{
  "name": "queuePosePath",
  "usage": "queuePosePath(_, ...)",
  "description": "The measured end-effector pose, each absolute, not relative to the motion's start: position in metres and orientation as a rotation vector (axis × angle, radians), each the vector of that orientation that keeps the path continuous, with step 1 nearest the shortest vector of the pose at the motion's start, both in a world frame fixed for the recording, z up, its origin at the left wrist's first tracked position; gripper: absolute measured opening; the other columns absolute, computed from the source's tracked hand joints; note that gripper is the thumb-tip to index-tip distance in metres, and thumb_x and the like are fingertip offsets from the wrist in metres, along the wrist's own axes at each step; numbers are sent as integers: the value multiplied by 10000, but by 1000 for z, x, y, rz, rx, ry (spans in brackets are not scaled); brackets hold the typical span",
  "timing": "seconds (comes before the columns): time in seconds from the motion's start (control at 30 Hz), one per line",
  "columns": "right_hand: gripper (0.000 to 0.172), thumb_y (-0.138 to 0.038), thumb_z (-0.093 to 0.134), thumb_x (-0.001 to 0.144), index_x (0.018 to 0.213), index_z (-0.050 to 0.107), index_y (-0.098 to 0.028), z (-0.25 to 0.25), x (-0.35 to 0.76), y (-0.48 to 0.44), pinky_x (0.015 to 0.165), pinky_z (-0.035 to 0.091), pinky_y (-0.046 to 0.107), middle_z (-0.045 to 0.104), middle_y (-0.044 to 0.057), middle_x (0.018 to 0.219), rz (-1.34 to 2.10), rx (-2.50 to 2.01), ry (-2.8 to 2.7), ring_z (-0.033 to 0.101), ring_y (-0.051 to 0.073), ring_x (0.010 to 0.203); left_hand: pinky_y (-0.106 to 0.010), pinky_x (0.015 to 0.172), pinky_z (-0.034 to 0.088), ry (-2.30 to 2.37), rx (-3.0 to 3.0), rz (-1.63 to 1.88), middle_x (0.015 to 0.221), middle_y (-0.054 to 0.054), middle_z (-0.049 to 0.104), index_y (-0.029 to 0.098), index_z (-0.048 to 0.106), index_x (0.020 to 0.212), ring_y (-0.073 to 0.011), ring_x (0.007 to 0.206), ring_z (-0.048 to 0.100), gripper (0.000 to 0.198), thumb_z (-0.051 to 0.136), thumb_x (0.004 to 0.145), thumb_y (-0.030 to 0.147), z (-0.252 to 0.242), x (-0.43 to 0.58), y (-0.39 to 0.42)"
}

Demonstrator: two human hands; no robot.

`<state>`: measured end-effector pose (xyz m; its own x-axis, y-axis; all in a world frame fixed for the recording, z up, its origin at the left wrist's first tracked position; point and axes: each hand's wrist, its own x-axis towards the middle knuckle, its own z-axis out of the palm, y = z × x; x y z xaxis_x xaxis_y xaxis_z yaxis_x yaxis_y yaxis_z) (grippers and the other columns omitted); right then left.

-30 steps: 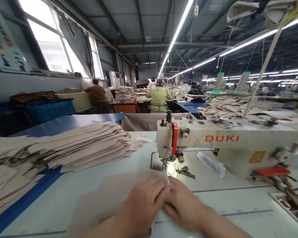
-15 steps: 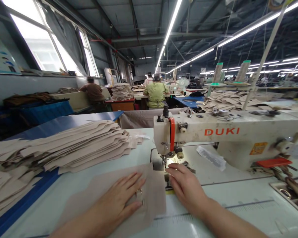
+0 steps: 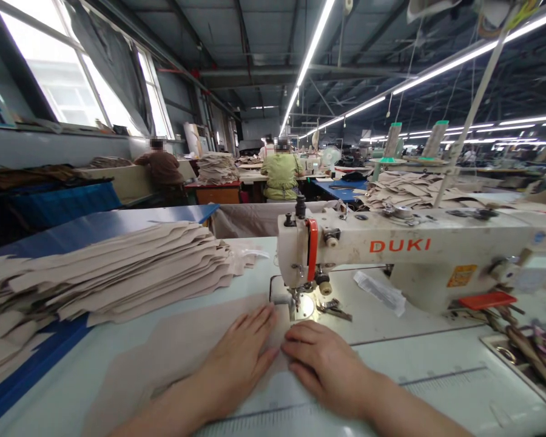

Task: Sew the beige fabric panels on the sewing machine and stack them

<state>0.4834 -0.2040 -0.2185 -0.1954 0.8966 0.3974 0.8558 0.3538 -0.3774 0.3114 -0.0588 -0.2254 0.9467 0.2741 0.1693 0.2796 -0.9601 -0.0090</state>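
Observation:
A flat beige fabric piece lies on the sewing table, its right edge close to the presser foot of the sewing machine. My left hand rests flat on the fabric, fingers stretched out and thumb apart. Beside it, my right hand is at the fabric's right edge, just in front of the lit needle plate; its fingers are slightly bent, with the thumb apart. The fabric under both palms is hidden.
Stacked beige fabric pieces lie at the left. A clear plastic packet sits under the machine arm. A tray at the right holds scissors and a metal ring. Farther back, people sit at other tables.
My right hand has moved back from the needle toward me and left. My left hand has shifted slightly right on the fabric. The ring beside it no longer shows.

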Motion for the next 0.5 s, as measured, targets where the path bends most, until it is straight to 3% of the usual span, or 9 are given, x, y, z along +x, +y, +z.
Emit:
queuePosePath(0.17, 181, -195, 515, 925, 1024, 667, -195, -211, 496, -213, 963, 436, 313, 667, 68, 1083, 41, -1688, -1962, 572, 197, 1039, -443, 1103, 356, -473, -3086, -253, 1496, -98, 389, 183, 410, 1454, -262, 1360, 405, 530, 386, 990, 437, -232, 323, -49)
queuePosePath(0.37, 202, -182, 500, 916, 913, 701, -192, -187, 567, -236, 795, 468, 282, 683, 68, 929, -71, -2143, -1616, 627, 199, 896, -433, 1085, 384, -425, -3086, -407, 1470, -73, 431, 204, 457, 1429, -276, 1314, 469, 543, 423, 964, 481, -234, 320, -43)
queuePosePath(0.5, 178, -160, 531, 882, 954, 694, -159, -190, 615, -252, 797, 451, 296, 673, 101, 980, -171, -2518, -1376, 630, 227, 921, -416, 1067, 405, -420, -3055, -371, 1461, -81, 440, 195, 465, 1425, -279, 1301, 484, 567, 430, 951, 505, -233, 319, -44)
